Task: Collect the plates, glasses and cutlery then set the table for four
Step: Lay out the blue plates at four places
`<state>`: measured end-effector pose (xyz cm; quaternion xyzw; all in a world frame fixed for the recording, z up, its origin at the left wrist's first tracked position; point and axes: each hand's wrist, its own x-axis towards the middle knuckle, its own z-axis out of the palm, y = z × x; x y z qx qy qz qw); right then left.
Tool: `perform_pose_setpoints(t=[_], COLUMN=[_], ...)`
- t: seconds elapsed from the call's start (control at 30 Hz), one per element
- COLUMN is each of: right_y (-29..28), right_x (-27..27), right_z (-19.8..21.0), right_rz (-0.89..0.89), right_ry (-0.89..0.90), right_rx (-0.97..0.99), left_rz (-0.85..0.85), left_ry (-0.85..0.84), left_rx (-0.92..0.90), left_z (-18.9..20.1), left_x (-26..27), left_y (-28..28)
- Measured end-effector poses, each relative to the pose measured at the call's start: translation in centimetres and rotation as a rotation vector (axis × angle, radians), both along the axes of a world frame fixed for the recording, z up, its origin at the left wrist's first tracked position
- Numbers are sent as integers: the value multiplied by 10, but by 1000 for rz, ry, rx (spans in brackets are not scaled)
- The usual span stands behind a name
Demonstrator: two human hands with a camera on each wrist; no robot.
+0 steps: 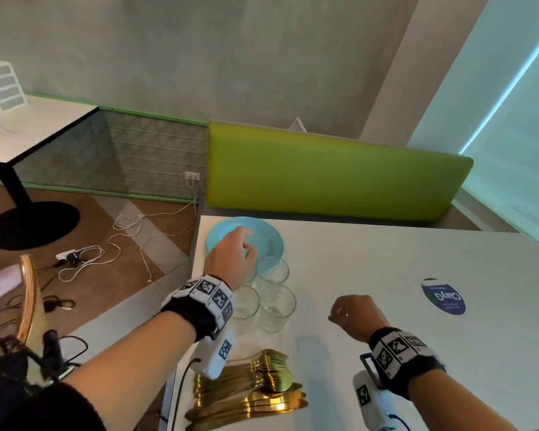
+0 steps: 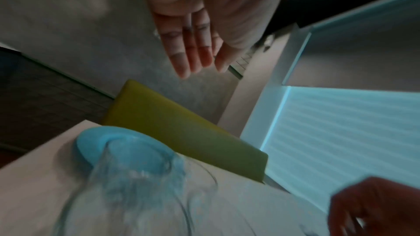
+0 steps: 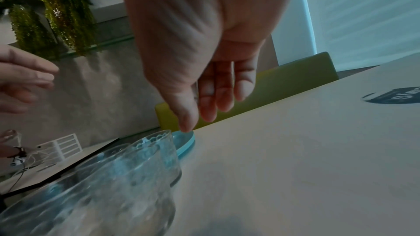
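Observation:
A stack of light blue plates (image 1: 263, 234) lies at the far left corner of the white table (image 1: 386, 259). Several clear glasses (image 1: 276, 303) stand just in front of it, and a pile of gold cutlery (image 1: 255, 390) lies at the near edge. My left hand (image 1: 246, 244) hovers above the plates and the rear glasses, empty, with its fingers (image 2: 193, 56) straight. The plates (image 2: 118, 148) and a glass (image 2: 136, 195) show below it. My right hand (image 1: 350, 311) hangs over bare table right of the glasses, with its fingers (image 3: 211, 96) loosely curled and holding nothing.
A green bench back (image 1: 333, 172) runs behind the table. A round blue sticker (image 1: 443, 296) marks the tabletop at right. To the left are a second table (image 1: 28, 129), cables on the floor (image 1: 106, 244) and a wooden chair back (image 1: 28, 300).

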<state>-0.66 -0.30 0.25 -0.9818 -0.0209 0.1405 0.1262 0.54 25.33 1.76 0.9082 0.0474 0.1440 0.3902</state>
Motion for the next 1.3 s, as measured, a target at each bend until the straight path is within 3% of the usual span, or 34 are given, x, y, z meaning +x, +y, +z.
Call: perform_pose_setpoints(t=[0.07, 0.23, 0.33, 0.43, 0.63, 0.87, 0.97, 1.1, 1.3], right_y=[5, 20, 34, 52, 84, 92, 89, 86, 86], right_x=[34, 125, 176, 214, 252, 268, 270, 270, 264], right_z=[-2, -15, -27, -42, -83, -112, -116, -113, -73], right_rz=[22, 72, -5, -72, -94, -47, -39, -31, -12], right_ry=[40, 171, 216, 256, 392, 489, 452, 384, 180], right_rx=[-7, -32, 96, 193, 270, 308, 330, 348, 447], left_rz=[64, 30, 38, 31, -36, 35, 47, 70, 58], left_ry=[95, 561, 712, 802, 875, 890, 886, 846, 694], left_rx=[41, 283, 392, 388, 392, 5, -36, -44, -63], left_z=[0, -11, -34, -60, -83, -117, -123, -113, -53], left_x=[35, 98, 121, 140, 165, 184, 190, 196, 207], left_y=[25, 81, 103, 113, 110, 113, 113, 109, 108])
